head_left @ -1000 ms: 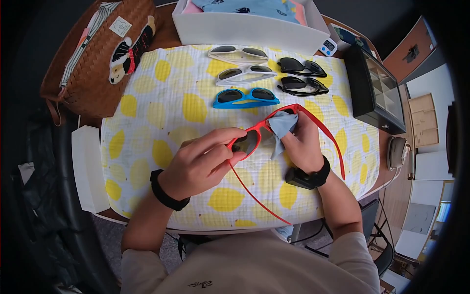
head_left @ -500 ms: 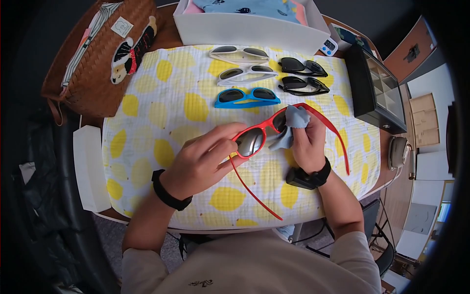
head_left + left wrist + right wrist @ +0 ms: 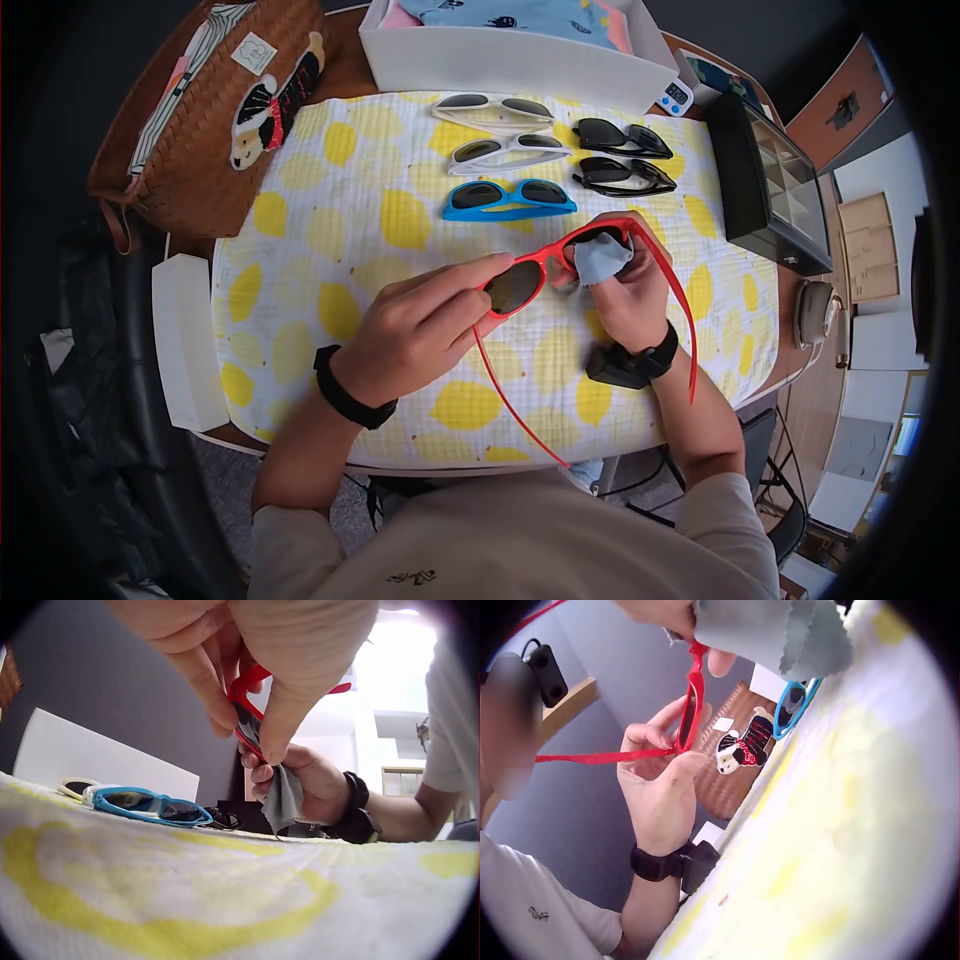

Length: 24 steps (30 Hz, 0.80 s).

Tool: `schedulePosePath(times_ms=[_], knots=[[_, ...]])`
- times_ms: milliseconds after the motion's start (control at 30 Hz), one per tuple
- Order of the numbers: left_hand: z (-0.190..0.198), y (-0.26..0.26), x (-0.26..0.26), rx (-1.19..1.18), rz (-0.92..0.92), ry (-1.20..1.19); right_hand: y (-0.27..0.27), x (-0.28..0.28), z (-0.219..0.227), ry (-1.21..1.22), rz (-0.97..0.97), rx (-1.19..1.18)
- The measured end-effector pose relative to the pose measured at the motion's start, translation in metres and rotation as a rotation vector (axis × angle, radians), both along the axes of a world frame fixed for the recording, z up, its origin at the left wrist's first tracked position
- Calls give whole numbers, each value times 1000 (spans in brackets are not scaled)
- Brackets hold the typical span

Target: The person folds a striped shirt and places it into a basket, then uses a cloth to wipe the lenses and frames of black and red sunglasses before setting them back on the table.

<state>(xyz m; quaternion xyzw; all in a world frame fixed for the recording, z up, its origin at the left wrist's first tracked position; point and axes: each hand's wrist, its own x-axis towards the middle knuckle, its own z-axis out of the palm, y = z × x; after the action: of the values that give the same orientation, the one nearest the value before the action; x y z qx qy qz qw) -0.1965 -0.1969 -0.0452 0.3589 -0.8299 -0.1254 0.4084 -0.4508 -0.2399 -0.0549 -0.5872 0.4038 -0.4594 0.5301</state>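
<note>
A pair of red sunglasses (image 3: 545, 262) is held up over the lemon-print cloth, its temples unfolded toward the person. My left hand (image 3: 412, 315) pinches the frame at the left lens, thumb on one side and fingers on the other, as the left wrist view shows. With a grey-blue wiping cloth (image 3: 603, 258) between its fingers, my right hand (image 3: 637, 303) grips the right lens. The cloth covers part of that lens and hangs below the fingers (image 3: 281, 802) in the left wrist view. Blue sunglasses (image 3: 510, 199) lie just beyond the red pair.
Two white pairs (image 3: 505, 154) and two black pairs of sunglasses (image 3: 625, 176) lie folded farther back. Behind stands a white box (image 3: 520, 70) of fabric; a woven basket (image 3: 200, 150) is at left, a black compartment case (image 3: 765, 190) at right. A white block (image 3: 190, 340) lines the left edge.
The right hand and wiping cloth have moved over the right lens, from its inner side to its front and outer part. The red sunglasses have tilted slightly; the left hand keeps its hold.
</note>
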Motion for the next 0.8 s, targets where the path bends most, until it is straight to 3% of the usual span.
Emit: schedulePosePath(times_ms=[667, 800], knots=[[-2, -2, -4, -18, 32, 69, 3, 5, 5, -13, -184, -71], [0, -2, -4, 8, 25, 61, 2, -2, 0, 14, -169, 8]])
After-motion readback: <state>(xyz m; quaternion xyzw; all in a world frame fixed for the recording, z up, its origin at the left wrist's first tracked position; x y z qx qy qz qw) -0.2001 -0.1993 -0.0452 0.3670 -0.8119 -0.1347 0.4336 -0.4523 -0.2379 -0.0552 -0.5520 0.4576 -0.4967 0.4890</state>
